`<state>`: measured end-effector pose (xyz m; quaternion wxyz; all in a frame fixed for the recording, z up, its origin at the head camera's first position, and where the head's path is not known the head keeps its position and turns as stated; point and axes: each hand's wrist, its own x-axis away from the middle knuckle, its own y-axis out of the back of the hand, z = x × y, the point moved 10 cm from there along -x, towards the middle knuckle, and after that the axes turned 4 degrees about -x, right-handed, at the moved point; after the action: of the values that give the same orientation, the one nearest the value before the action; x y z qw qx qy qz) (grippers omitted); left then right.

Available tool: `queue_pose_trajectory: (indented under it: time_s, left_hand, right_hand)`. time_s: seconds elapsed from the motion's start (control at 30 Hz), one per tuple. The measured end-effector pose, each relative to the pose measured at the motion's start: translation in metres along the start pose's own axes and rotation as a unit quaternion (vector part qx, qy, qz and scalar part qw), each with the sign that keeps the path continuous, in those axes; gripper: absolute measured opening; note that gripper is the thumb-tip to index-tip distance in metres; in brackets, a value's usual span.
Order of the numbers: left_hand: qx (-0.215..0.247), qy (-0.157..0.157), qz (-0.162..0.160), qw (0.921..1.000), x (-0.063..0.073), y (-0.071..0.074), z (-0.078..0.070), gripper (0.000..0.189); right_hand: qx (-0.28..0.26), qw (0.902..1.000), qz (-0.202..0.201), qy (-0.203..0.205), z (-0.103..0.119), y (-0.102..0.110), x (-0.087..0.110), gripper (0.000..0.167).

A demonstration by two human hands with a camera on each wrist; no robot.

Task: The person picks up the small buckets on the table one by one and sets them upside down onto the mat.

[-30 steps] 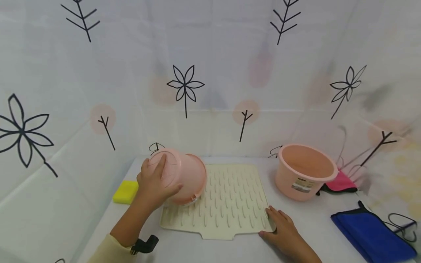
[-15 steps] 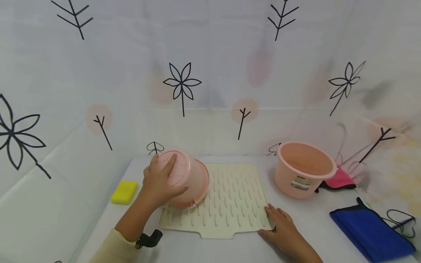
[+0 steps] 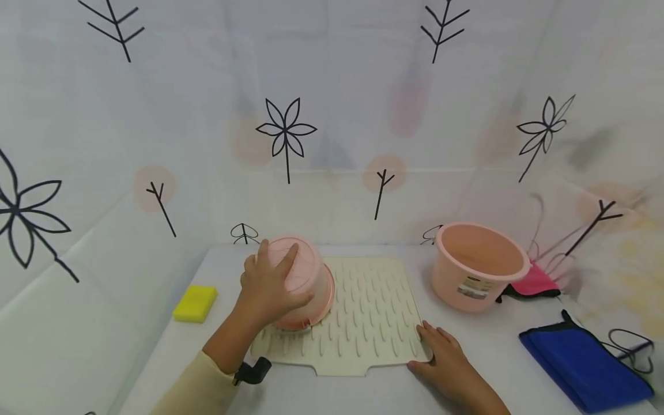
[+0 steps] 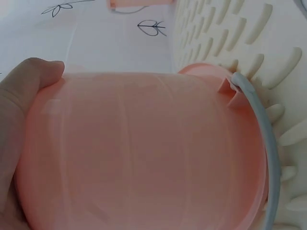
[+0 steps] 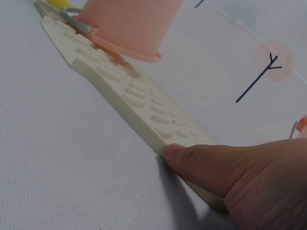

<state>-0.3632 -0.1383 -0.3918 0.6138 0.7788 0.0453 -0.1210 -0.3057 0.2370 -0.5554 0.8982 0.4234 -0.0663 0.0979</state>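
Over it tipped! The left hand (image 3: 267,291), fingers spread, gripping, had turned the pink bucket (image 4: 139,148) nearer mouth-down, seemingly settling over the ridged mat (image 3: 365,311) the right hand (image 3: 446,363) pinched.

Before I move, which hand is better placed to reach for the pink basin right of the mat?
Likely the right hand: it is nearer the basin and only holds a corner of the mat; the left hand is farther off, gripping the upturned bucket.
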Motion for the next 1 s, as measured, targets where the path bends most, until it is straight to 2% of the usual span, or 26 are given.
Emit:
queue_pose_trajectory:
  time_s: [0.33,0.7,1.0]
  left_hand:
    - [0.012,0.009,0.022,0.9997,-0.012,-0.006,-0.004,0.103]
    - [0.007,0.008,0.074,0.9972,-0.031,-0.016,-0.002,0.104]
    - [0.019,0.016,0.101,0.9945,-0.041,-0.022,-0.003,0.103]
  right_hand:
    - [0.008,1.0000,0.000,-0.001,-0.001,0.002,-0.002,0.109]
    - [0.000,0.9999,0.005,-0.009,-0.003,-0.002,-0.005,0.111]
    - [-0.002,0.9999,0.007,-0.012,-0.003,-0.001,-0.004,0.109]
